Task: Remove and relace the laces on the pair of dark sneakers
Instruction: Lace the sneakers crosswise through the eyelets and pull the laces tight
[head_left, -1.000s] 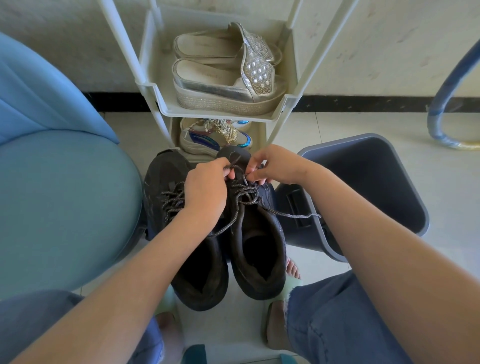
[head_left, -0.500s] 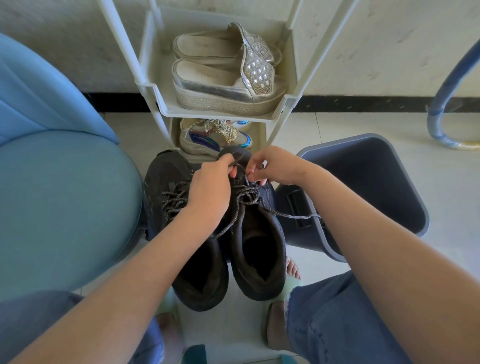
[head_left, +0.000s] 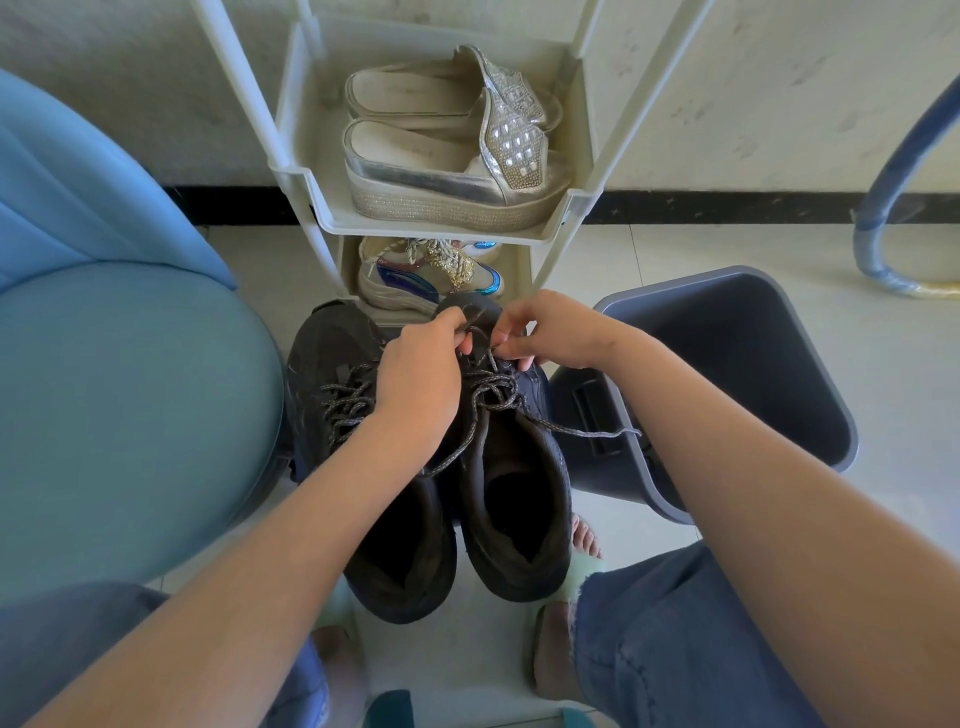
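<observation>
Left hand (head_left: 418, 387) crept toeward, pinching lace (head_left: 496, 388) | right hand (head_left: 558, 332) pinches lace too | sneakers (head_left: 550, 467) toes point away, toward rack (head_left: 426, 232)

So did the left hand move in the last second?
Yes. The left hand, pinching the lace, edged slightly forward toward the shoe rack.

Both bare forearms reach forward and converge, left hand (head_left: 418, 387) and right hand (head_left: 558, 332) close together, backs up, curled fingertips pinching a lace (head_left: 567, 426).
</observation>
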